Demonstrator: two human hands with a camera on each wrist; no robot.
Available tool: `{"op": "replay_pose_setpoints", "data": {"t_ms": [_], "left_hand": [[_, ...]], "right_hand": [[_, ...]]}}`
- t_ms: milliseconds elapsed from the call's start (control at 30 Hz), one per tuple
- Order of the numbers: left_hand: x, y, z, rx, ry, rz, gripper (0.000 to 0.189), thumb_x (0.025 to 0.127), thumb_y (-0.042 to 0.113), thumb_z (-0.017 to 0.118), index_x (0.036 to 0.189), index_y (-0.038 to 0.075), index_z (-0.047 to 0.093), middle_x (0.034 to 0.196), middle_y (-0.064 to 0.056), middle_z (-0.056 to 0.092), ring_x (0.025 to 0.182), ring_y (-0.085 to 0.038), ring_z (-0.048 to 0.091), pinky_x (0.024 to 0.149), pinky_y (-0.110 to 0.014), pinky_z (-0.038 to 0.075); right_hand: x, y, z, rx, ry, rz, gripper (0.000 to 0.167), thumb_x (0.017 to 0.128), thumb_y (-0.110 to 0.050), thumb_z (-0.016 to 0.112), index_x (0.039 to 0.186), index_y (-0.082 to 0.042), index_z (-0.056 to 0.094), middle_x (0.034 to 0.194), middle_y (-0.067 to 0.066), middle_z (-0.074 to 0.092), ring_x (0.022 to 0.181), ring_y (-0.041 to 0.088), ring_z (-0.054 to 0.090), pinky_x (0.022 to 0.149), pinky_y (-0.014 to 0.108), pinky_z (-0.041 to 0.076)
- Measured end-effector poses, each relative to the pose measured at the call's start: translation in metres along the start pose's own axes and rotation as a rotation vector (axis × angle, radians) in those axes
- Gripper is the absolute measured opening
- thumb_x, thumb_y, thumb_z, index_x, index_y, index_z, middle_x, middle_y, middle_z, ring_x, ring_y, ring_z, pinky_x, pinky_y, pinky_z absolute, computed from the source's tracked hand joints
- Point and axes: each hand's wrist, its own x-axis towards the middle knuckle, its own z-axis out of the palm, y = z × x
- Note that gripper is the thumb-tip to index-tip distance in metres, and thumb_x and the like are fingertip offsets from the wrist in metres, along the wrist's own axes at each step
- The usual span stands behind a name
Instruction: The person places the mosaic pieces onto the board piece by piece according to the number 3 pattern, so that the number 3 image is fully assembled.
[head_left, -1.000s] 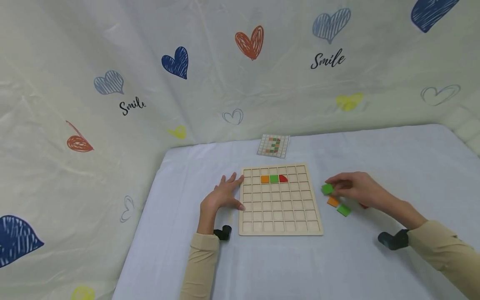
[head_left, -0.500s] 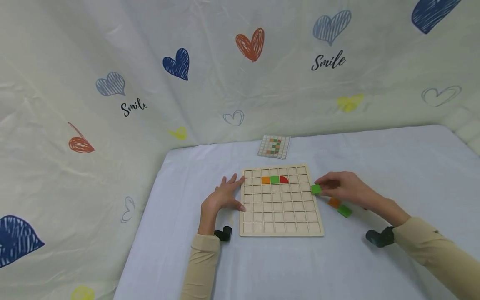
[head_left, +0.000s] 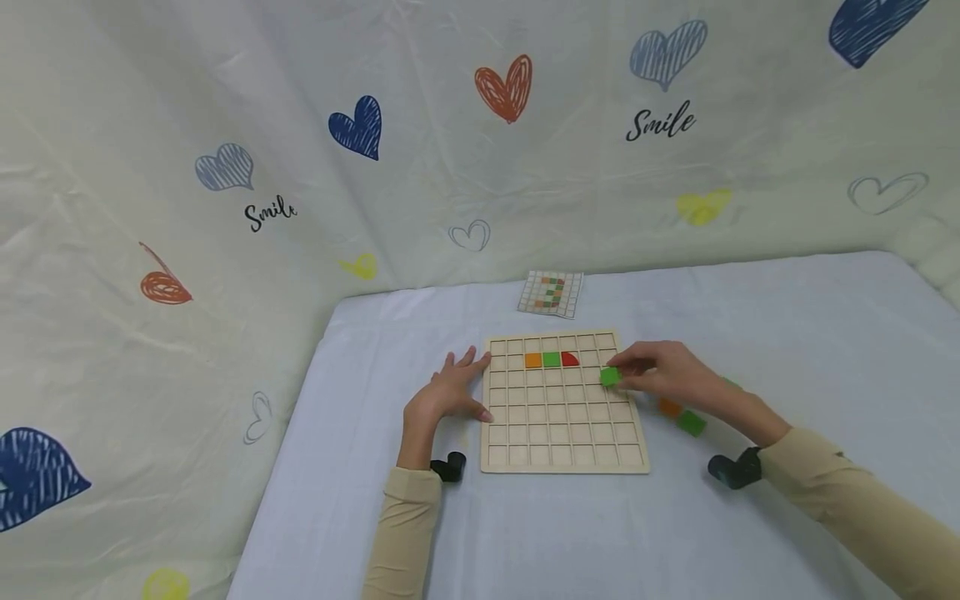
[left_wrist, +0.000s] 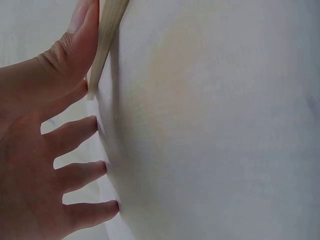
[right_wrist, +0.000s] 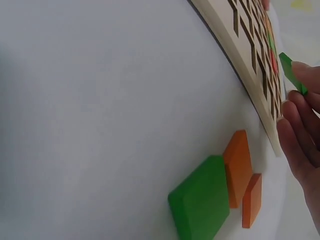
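Note:
A wooden grid board [head_left: 558, 433] lies on the white cloth. In one upper row sit an orange square tile [head_left: 533, 360], a green square tile [head_left: 551, 359] and a red quarter-round tile [head_left: 570, 359]. My left hand [head_left: 442, 396] spreads its fingers at the board's left side; the left wrist view shows its thumb [left_wrist: 82, 35] against the wooden edge and other fingertips down on the cloth. Over the board's right columns, my right hand [head_left: 667, 371] pinches another green square tile [head_left: 610, 377] between thumb and fingers. Seen from the right wrist, that green tile [right_wrist: 292, 72] is tilted.
Right of the board lie a loose green tile [right_wrist: 200, 200] and two orange tiles [right_wrist: 237, 167], partly hidden from the head view by my right hand. Behind the board rests a printed card [head_left: 551, 293] with a coloured grid pattern. A heart-printed sheet [head_left: 420, 192] hangs behind the table.
My right hand has moved left, carrying the green tile from beside the loose pieces to over the board's right columns. My left hand has stayed at the board's left edge.

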Motion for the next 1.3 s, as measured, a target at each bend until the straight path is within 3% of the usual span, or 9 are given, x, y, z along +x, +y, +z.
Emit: {"op": "replay_pose_setpoints", "data": {"t_ms": [467, 700, 900, 1300], "left_hand": [[-0.001, 0.001, -0.001, 0.011, -0.014, -0.005, 0.106, 0.078, 0.024, 0.091, 0.164, 0.022, 0.029, 0.173, -0.005, 0.014, 0.16, -0.037, 0.002, 0.126, -0.065, 0.013], [0.0, 0.001, -0.001, 0.002, -0.022, -0.009, 0.107, 0.078, 0.023, 0.091, 0.164, 0.022, 0.028, 0.173, -0.003, 0.013, 0.161, -0.034, 0.002, 0.127, -0.061, 0.012], [0.001, 0.001, -0.001, 0.003, -0.023, -0.008, 0.107, 0.077, 0.023, 0.091, 0.164, 0.022, 0.028, 0.173, -0.003, 0.013, 0.161, -0.033, 0.002, 0.128, -0.06, 0.012], [0.0, 0.0, -0.002, -0.001, -0.018, 0.015, 0.108, 0.077, 0.022, 0.091, 0.165, 0.02, 0.027, 0.173, -0.005, 0.013, 0.161, -0.035, 0.002, 0.127, -0.062, 0.012]], "right_hand": [[0.024, -0.01, 0.014, -0.023, 0.005, -0.114, 0.03, 0.087, -0.014, 0.082, 0.114, -0.003, 0.077, 0.102, 0.005, 0.076, 0.087, 0.014, 0.065, 0.077, 0.025, 0.055], [0.036, -0.014, 0.023, 0.016, -0.028, -0.078, 0.033, 0.088, -0.015, 0.081, 0.117, -0.002, 0.076, 0.109, 0.009, 0.075, 0.092, 0.017, 0.066, 0.082, 0.029, 0.057], [0.043, -0.014, 0.029, 0.001, -0.037, -0.053, 0.033, 0.088, -0.016, 0.081, 0.117, -0.002, 0.076, 0.101, 0.004, 0.073, 0.088, 0.016, 0.062, 0.081, 0.033, 0.056], [0.047, -0.016, 0.036, -0.05, -0.005, -0.114, 0.029, 0.085, -0.011, 0.083, 0.111, 0.0, 0.077, 0.093, 0.003, 0.072, 0.081, 0.014, 0.061, 0.074, 0.03, 0.054]]}}
